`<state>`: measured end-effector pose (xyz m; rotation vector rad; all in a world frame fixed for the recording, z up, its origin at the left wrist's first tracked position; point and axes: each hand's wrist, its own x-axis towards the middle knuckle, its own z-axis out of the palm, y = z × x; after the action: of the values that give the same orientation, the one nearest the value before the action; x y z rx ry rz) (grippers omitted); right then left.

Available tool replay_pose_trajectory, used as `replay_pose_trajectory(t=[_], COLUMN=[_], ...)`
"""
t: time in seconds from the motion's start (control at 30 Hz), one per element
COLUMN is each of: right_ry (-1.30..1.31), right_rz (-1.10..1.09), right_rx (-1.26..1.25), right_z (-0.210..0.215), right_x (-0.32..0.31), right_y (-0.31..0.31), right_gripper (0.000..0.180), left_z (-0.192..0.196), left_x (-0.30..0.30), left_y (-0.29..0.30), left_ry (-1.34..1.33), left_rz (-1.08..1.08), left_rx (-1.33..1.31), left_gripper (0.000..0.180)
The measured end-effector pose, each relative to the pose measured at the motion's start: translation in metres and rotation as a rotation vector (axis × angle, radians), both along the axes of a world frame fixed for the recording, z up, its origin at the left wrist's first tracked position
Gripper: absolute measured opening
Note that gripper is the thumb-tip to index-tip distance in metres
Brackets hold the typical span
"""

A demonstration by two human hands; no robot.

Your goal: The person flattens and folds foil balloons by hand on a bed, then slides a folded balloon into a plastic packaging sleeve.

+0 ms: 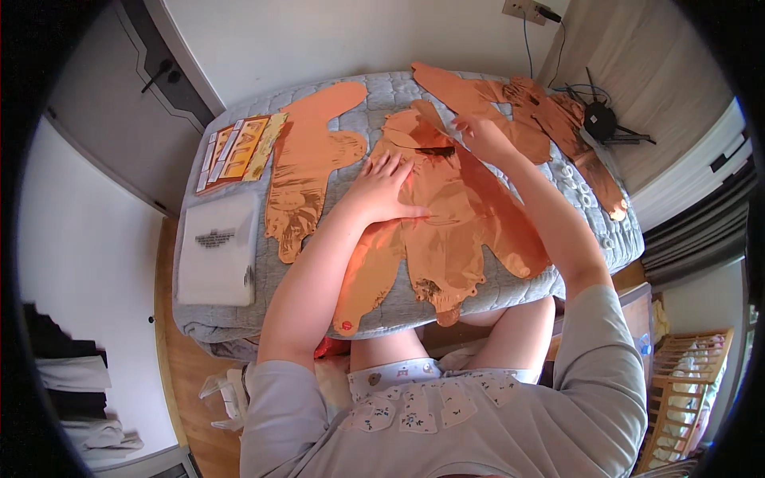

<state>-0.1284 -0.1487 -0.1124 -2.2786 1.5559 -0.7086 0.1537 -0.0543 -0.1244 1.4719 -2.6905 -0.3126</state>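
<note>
A flat, uninflated copper foil balloon [446,231] lies spread on a grey quilted surface [374,103] in front of me. My left hand [384,190] presses flat on the balloon's left half, fingers spread. My right hand [480,135] pinches the balloon's upper edge near a dark strip [436,150]. Another copper foil balloon [307,171] lies flat to the left of my left hand. More foil balloons [550,119] lie to the right, beyond my right hand.
A white plastic packet [217,248] and a striped orange card pack [239,151] lie at the left edge of the quilt. A black stand with cables [599,119] sits at the back right. A wooden crib [681,390] stands lower right.
</note>
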Motion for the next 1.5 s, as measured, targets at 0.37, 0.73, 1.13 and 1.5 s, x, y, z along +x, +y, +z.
replay_pose_trajectory(t=[0.37,0.73,1.13,1.5], right_ry=[0.07,0.142,0.276,0.491], right_rz=[0.236,0.215,0.096,0.049], right_rx=[-0.287,-0.173,-0.265,-0.233], right_z=[-0.007,0.003,-0.012,-0.014], right_x=[0.009,0.024,0.041,0.052], right_y=[0.007,-0.001,-0.025,-0.02], right_gripper=[0.022,0.02,0.021,0.037], left_z=[-0.001,-0.002,-0.003,-0.002], left_x=[0.0,0.0,0.002,0.002], left_y=[-0.001,0.0,0.0,-0.001], left_ry=[-0.006,0.0,0.012,0.015], left_rz=[-0.003,0.004,0.01,0.013], left_rx=[-0.006,-0.01,-0.002,0.001], left_gripper=[0.123,0.12,0.117,0.118])
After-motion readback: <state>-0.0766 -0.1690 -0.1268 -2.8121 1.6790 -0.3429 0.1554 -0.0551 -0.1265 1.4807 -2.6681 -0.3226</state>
